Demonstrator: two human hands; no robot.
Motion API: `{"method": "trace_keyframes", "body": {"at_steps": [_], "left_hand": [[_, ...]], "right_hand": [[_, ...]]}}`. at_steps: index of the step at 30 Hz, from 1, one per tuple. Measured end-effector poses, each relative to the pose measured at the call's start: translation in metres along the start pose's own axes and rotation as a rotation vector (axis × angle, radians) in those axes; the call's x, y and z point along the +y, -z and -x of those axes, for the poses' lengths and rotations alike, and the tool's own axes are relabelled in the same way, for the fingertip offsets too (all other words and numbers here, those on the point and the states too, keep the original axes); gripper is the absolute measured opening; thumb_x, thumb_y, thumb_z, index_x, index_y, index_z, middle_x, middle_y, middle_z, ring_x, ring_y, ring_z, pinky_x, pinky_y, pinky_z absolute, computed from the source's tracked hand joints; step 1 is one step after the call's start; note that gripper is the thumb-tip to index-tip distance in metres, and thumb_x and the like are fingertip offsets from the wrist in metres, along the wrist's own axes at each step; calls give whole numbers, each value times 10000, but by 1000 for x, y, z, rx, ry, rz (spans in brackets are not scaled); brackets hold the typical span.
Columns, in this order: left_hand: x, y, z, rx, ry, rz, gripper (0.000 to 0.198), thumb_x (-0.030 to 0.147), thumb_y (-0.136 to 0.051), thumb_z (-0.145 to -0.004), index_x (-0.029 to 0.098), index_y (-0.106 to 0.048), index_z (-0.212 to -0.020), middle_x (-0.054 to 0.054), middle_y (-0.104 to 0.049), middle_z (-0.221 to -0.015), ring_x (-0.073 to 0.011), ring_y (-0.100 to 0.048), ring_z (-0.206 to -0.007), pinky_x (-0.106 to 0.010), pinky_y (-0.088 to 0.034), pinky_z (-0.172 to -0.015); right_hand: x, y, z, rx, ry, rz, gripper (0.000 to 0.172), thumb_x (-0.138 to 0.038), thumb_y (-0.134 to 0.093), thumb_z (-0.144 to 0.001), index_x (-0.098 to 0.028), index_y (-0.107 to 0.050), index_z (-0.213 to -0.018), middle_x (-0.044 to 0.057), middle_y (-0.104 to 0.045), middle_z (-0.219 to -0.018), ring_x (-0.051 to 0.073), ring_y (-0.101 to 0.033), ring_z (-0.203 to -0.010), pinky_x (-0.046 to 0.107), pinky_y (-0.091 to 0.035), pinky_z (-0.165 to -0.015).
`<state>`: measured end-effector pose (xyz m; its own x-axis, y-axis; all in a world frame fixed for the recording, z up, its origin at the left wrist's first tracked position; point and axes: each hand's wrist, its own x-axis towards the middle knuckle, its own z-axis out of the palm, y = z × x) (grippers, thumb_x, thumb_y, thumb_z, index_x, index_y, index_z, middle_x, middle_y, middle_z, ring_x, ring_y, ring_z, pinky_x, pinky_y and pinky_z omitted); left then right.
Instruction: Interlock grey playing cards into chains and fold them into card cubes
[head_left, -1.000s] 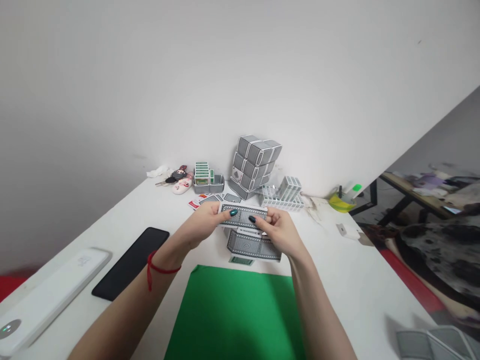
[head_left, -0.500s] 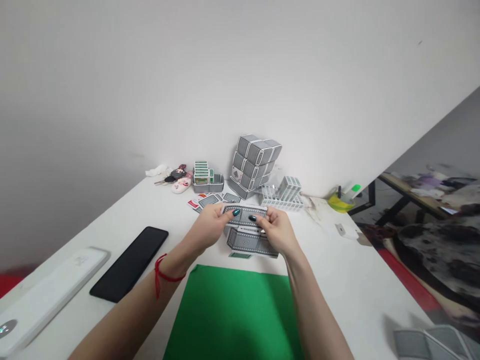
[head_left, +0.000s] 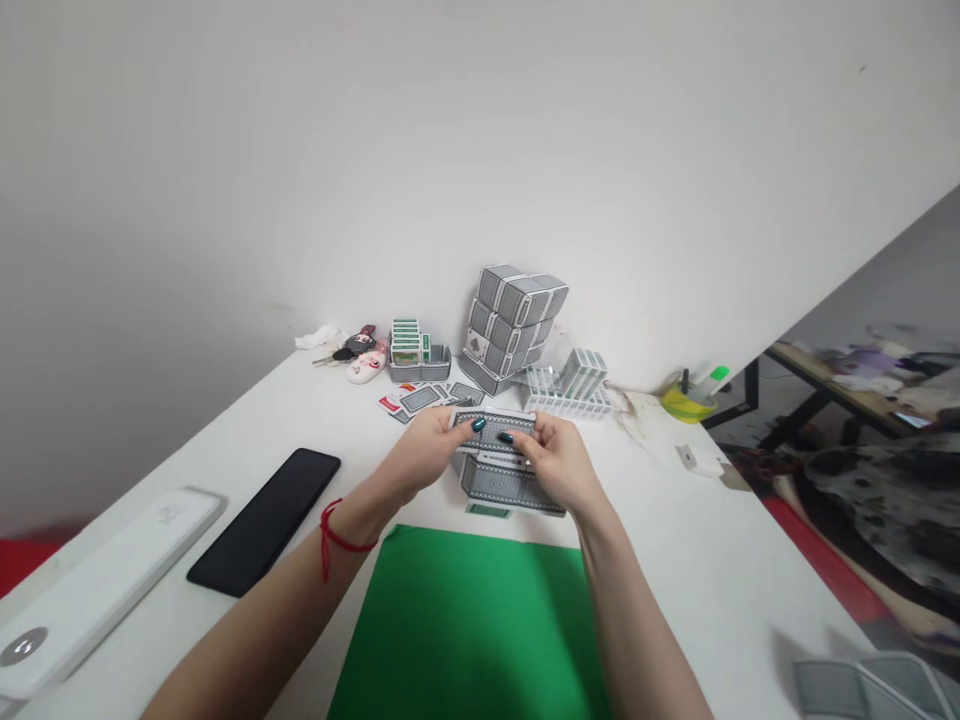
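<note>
A folded playing-card structure (head_left: 502, 480) with grey patterned backs is held up between both hands, just beyond the green sheet (head_left: 472, 620). My left hand (head_left: 431, 450) grips its upper left side, thumb on the front face. On the upper right side, my right hand (head_left: 559, 455) pinches it with the thumb pressed on the same face. The fingers behind the cards are hidden. Behind the hands, a tall block of folded cards (head_left: 510, 325) leans near the wall, and loose cards (head_left: 420, 398) lie left of its base.
Small card boxes (head_left: 409, 350) stand at the back left beside keyrings (head_left: 366, 362). More card pieces (head_left: 566, 390) sit back right, near a yellow holder (head_left: 688, 402) and white adapter (head_left: 699, 460). A black phone (head_left: 266, 520) and white device (head_left: 105, 590) lie left; grey pieces (head_left: 862, 685) lie front right.
The whole view has shifted slightly, so things appear a little further right. Both hands keep their grip on the card structure, with hardly any other movement.
</note>
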<state>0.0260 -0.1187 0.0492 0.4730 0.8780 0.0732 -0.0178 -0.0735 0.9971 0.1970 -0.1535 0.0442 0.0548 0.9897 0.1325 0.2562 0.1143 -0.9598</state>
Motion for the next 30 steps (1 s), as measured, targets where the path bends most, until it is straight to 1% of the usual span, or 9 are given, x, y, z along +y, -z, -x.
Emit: {"method": "trace_keyframes", "body": {"at_steps": [3,7,9,12,17,22,25,27,30], "left_hand": [[-3,2,-2,-41,4,41,288,384,-566,-777,113,-634,-848,-62,-677,-809,-187,-596,-764,-339,-454,-771],[-2,6,-3,-115,1,109,332,394,-626,-737,120,-634,-925,-81,-682,-887,-206,-607,-852,-338,-460,-791],[-1,7,-3,-63,3,65,355,356,-708,-656,121,-633,-910,-79,-683,-887,-218,-610,-856,-329,-470,-769],[0,5,-3,55,0,-40,340,312,-770,-561,114,-638,-805,-55,-682,-783,-215,-612,-780,-304,-475,-693],[-5,1,-4,129,-18,-34,282,329,-764,-538,113,-615,-643,-18,-631,-629,-156,-560,-604,-254,-436,-559],[-12,0,-7,159,21,63,279,337,-734,-540,122,-560,-570,15,-553,-544,-120,-495,-525,-237,-382,-511],[-10,6,-9,125,13,18,295,388,-689,-602,130,-558,-549,-2,-569,-569,-131,-501,-538,-244,-372,-504],[-6,11,-9,57,24,-2,321,429,-649,-655,133,-568,-558,-6,-579,-577,-137,-506,-545,-249,-377,-520],[0,20,-8,-67,21,57,354,475,-577,-733,138,-600,-625,-7,-596,-605,-143,-530,-591,-265,-414,-599]], "right_hand": [[-1,1,0,0,-4,4,240,-359,-620,-687,-183,-474,-615,-57,-418,-493,77,-324,-449,206,-230,-421],[-3,1,2,-9,0,-3,349,-416,-639,-679,-204,-384,-571,-83,-324,-462,65,-268,-428,208,-194,-413],[-4,0,3,-20,17,10,367,-428,-626,-694,-211,-358,-568,-88,-299,-472,66,-254,-435,212,-194,-418],[-3,-2,4,-33,42,43,343,-416,-596,-722,-214,-359,-579,-85,-299,-488,74,-261,-447,215,-210,-427],[-1,-3,3,-14,42,86,248,-372,-577,-724,-202,-435,-614,-63,-389,-515,93,-326,-470,216,-260,-451],[-1,-7,2,-26,13,-29,245,-400,-617,-688,-186,-503,-649,-41,-475,-566,108,-393,-527,220,-309,-503],[-2,-10,1,-69,-52,-186,304,-447,-657,-646,-182,-507,-646,-39,-496,-565,105,-405,-523,224,-318,-511],[-3,-11,0,-80,-90,-257,333,-461,-678,-623,-180,-499,-632,-47,-485,-547,95,-392,-506,218,-307,-499],[-3,-9,-1,-55,-112,-253,364,-473,-682,-623,-184,-463,-600,-70,-426,-500,73,-339,-461,206,-264,-465]]}}
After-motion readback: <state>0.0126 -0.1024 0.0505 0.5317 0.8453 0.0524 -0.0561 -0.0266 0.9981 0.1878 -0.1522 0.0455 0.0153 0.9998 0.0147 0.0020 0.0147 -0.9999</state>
